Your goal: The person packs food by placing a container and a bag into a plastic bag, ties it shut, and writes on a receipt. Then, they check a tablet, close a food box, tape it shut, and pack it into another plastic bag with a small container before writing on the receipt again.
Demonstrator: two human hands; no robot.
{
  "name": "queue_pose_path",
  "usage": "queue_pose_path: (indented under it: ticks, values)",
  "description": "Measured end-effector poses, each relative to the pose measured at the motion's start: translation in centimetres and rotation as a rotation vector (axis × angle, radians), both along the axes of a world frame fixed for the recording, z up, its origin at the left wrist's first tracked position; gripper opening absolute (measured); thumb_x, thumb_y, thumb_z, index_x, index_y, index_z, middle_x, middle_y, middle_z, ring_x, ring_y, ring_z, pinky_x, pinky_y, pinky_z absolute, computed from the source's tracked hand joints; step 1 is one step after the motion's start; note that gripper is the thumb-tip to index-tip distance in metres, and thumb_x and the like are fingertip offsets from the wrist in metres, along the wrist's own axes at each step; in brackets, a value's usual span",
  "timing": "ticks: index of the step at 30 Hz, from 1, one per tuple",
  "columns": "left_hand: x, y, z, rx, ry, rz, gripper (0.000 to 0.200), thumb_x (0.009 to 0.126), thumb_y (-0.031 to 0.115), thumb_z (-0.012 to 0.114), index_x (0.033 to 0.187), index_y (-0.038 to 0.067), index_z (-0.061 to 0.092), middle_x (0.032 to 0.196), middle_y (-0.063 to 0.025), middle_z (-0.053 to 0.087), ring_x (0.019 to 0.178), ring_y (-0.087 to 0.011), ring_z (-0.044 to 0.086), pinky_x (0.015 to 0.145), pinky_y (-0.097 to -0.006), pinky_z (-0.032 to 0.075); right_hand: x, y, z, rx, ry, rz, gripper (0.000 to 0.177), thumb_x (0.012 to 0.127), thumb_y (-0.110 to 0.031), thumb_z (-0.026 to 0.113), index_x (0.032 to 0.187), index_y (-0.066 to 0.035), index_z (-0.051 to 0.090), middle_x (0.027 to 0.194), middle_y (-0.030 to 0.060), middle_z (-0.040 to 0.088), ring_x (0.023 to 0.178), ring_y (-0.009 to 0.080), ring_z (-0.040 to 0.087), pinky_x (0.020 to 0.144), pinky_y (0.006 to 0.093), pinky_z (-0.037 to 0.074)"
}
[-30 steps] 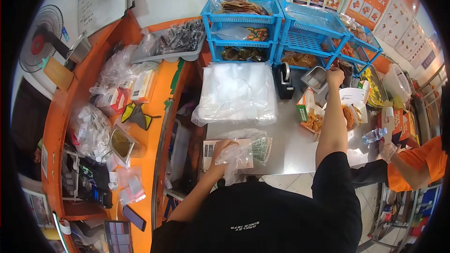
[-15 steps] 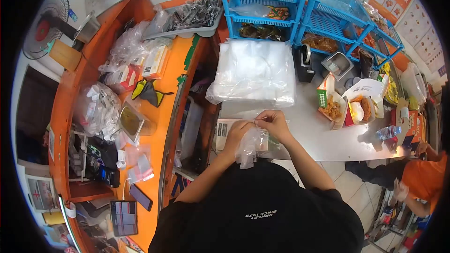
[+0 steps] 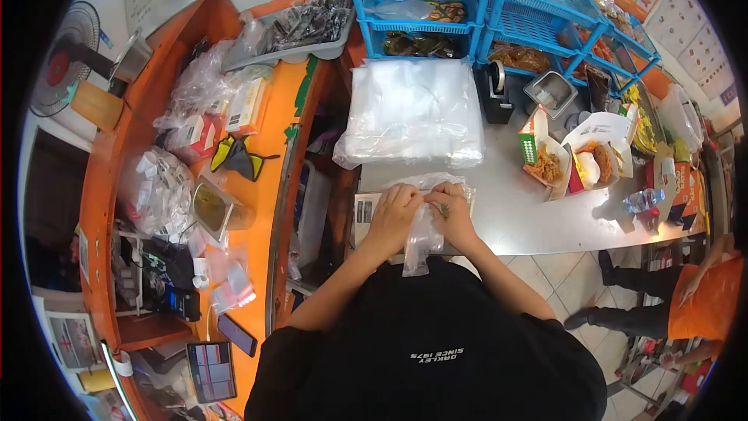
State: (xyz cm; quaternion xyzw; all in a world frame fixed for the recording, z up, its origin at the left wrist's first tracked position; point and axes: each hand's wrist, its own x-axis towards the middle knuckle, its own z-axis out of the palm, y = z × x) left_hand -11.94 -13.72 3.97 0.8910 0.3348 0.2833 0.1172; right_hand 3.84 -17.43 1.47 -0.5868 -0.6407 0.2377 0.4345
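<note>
A clear plastic bag (image 3: 421,243) hangs between my hands at the near edge of the steel counter, its loose end falling toward my black shirt. My left hand (image 3: 394,215) is closed on the bag's left side, its fingers curled over the top. On the other side my right hand (image 3: 452,215) pinches the bag, with a small dark greenish spot showing by its fingers that I cannot make out. More clear film lies spread just beyond my fingertips. Farther back is a thick stack of clear plastic bags (image 3: 414,113).
Open food boxes with fried chicken (image 3: 547,168) and a water bottle (image 3: 643,201) stand to the right. Blue tiered baskets (image 3: 421,12) line the back. On the left an orange counter (image 3: 269,187) holds a phone (image 3: 237,334) and a tablet (image 3: 211,372). A person in orange (image 3: 701,296) stands at right.
My hands have come closer together, from a fingertip pinch to a fuller grip on the bag. More film shows spread beyond them. The person in orange has changed stance.
</note>
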Motion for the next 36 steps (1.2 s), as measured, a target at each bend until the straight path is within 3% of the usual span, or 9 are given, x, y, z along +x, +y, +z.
queue_pose_path:
  ticks: [7, 11, 14, 17, 19, 23, 30, 33, 36]
  values:
    - [0.9, 1.5, 1.5, -0.138, 0.289, -0.165, 0.034, 0.069, -0.004, 0.057, 0.102, -0.003, 0.048, 0.099, -0.0168, 0.051, 0.098, -0.0345, 0.051, 0.083, -0.0413, 0.043, 1.0, 0.3, -1.5, -0.001, 0.121, 0.058, 0.016, 0.07, -0.001, 0.062, 0.086, -0.002, 0.066, 0.091, 0.012, 0.056, 0.093, 0.0317, 0.048, 0.08, 0.0358, 0.041]
    - [1.2, 2.8, 1.3, -0.217, 0.397, -0.147, 0.033, 0.068, -0.004, 0.059, 0.101, -0.004, 0.051, 0.098, -0.0178, 0.056, 0.096, -0.0362, 0.053, 0.081, -0.0426, 0.045, 1.4, 0.5, -1.1, -0.323, 0.141, 0.111, 0.016, 0.072, -0.003, 0.063, 0.087, 0.001, 0.062, 0.095, 0.0142, 0.056, 0.098, 0.033, 0.049, 0.083, 0.0389, 0.04]
    - [0.7, 4.5, 1.2, -0.459, 0.249, -0.244, 0.024, 0.072, -0.001, 0.061, 0.096, -0.003, 0.056, 0.095, -0.0201, 0.059, 0.088, -0.0333, 0.056, 0.078, -0.041, 0.045, -0.2, -0.8, -0.3, 0.049, 0.051, -0.083, 0.021, 0.07, -0.003, 0.066, 0.09, -0.002, 0.061, 0.098, 0.0141, 0.055, 0.098, 0.0338, 0.05, 0.083, 0.0399, 0.041]
    - [0.2, 5.5, -0.1, -0.88, 0.264, -0.083, 0.016, 0.079, 0.005, 0.065, 0.093, 0.0, 0.06, 0.093, -0.0149, 0.062, 0.083, -0.0244, 0.058, 0.074, -0.0361, 0.046, -1.4, -2.1, 0.5, 0.189, 0.111, -0.203, 0.028, 0.067, -0.001, 0.07, 0.093, -0.004, 0.061, 0.098, 0.0131, 0.056, 0.094, 0.031, 0.052, 0.083, 0.0371, 0.042]
    - [0.0, 4.3, -2.6, -1.588, -0.475, 0.124, 0.017, 0.084, 0.013, 0.065, 0.098, 0.004, 0.061, 0.095, -0.0072, 0.062, 0.083, -0.0167, 0.057, 0.071, -0.0303, 0.045, -1.8, -2.8, 0.0, 0.226, 0.056, -0.046, 0.029, 0.065, -0.004, 0.072, 0.092, -0.008, 0.061, 0.1, 0.0113, 0.054, 0.095, 0.0316, 0.049, 0.082, 0.0396, 0.04]
    - [0.4, 2.6, -3.7, -1.64, -0.846, 0.088, 0.02, 0.085, 0.01, 0.064, 0.104, 0.005, 0.062, 0.096, -0.0045, 0.061, 0.088, -0.0143, 0.057, 0.072, -0.0269, 0.045, -1.5, -2.8, -0.2, 0.231, -0.046, -0.039, 0.035, 0.062, -0.007, 0.074, 0.095, -0.011, 0.062, 0.098, 0.0085, 0.053, 0.096, 0.0281, 0.048, 0.084, 0.0383, 0.036]
    - [0.2, 2.8, -3.2, -1.555, -0.699, 0.085, 0.016, 0.083, 0.005, 0.062, 0.099, 0.004, 0.061, 0.092, -0.0048, 0.061, 0.083, -0.0156, 0.059, 0.068, -0.029, 0.047, -1.3, -2.8, -1.1, 0.261, -0.049, -0.014, 0.031, 0.063, -0.007, 0.073, 0.092, -0.013, 0.065, 0.095, 0.0064, 0.054, 0.093, 0.0265, 0.048, 0.083, 0.0375, 0.036]
    - [0.5, 2.9, -4.1, -1.546, -0.738, 0.057, 0.012, 0.083, 0.005, 0.063, 0.095, 0.004, 0.061, 0.09, -0.005, 0.061, 0.08, -0.0158, 0.059, 0.067, -0.0289, 0.047, -1.4, -2.5, -1.7, 0.229, 0.01, -0.053, 0.019, 0.069, -0.006, 0.07, 0.086, -0.011, 0.066, 0.092, 0.0064, 0.055, 0.092, 0.0259, 0.049, 0.084, 0.0366, 0.036]
    - [0.9, 2.1, -4.1, -1.591, -0.884, 0.152, 0.011, 0.078, 0.003, 0.064, 0.088, 0.002, 0.061, 0.084, -0.0058, 0.062, 0.072, -0.0157, 0.059, 0.06, -0.028, 0.047, -1.6, -2.0, -2.0, 0.032, 0.387, -0.176, 0.008, 0.074, -0.006, 0.067, 0.082, -0.007, 0.067, 0.089, 0.007, 0.055, 0.09, 0.0248, 0.049, 0.086, 0.0358, 0.035]
